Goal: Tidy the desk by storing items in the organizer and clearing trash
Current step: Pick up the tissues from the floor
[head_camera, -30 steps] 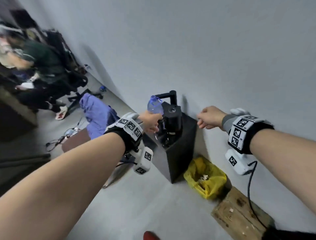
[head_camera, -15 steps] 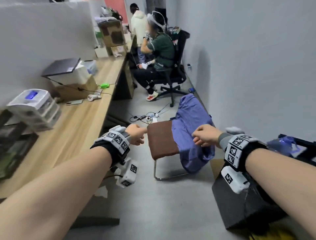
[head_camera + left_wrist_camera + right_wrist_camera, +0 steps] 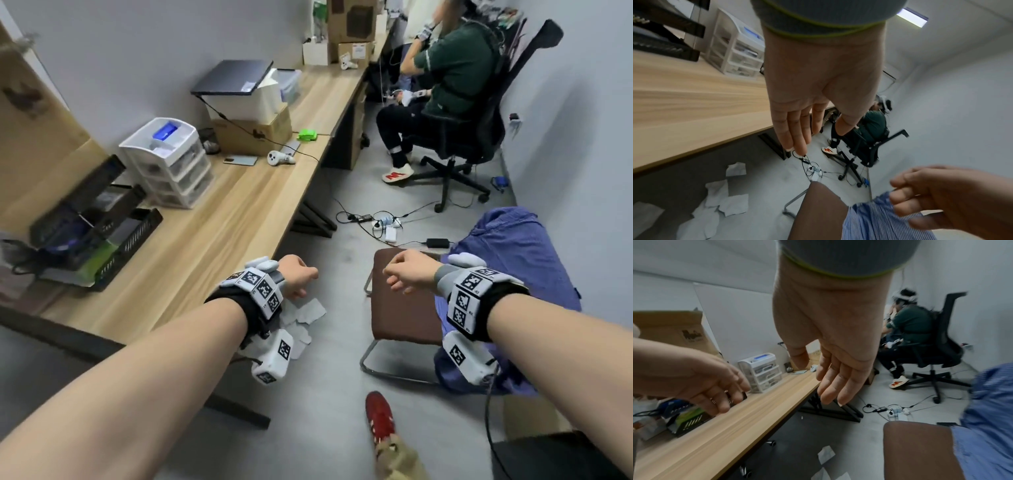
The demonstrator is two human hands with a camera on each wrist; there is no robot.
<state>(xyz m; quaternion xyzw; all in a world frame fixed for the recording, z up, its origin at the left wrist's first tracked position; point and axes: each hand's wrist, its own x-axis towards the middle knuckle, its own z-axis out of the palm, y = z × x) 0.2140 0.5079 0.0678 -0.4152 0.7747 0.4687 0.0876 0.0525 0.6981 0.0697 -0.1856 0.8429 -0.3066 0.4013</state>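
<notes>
Both hands hover empty over the floor beside the wooden desk [image 3: 219, 240]. My left hand [image 3: 301, 279] hangs by the desk's edge; in the left wrist view its fingers [image 3: 795, 129] are straight and hold nothing. My right hand [image 3: 399, 277] floats over the brown chair seat [image 3: 400, 301], fingers [image 3: 830, 386] relaxed and empty. On the desk's left end sits a black mesh organizer [image 3: 102, 246] holding dark items and something green. A white drawer unit [image 3: 171, 161] stands behind it. Several white paper scraps [image 3: 305, 315] lie on the floor under my left wrist.
A blue striped shirt [image 3: 513, 267] is draped over the chair. Cables and a power strip [image 3: 383, 226] lie on the floor ahead. A seated person in a green top [image 3: 455, 75] occupies an office chair farther on. Boxes and a laptop [image 3: 233, 78] are on the desk.
One second ago my left hand held a water bottle at a black box by the wall. It let go; the view has swung left to the desk, both hands empty.
</notes>
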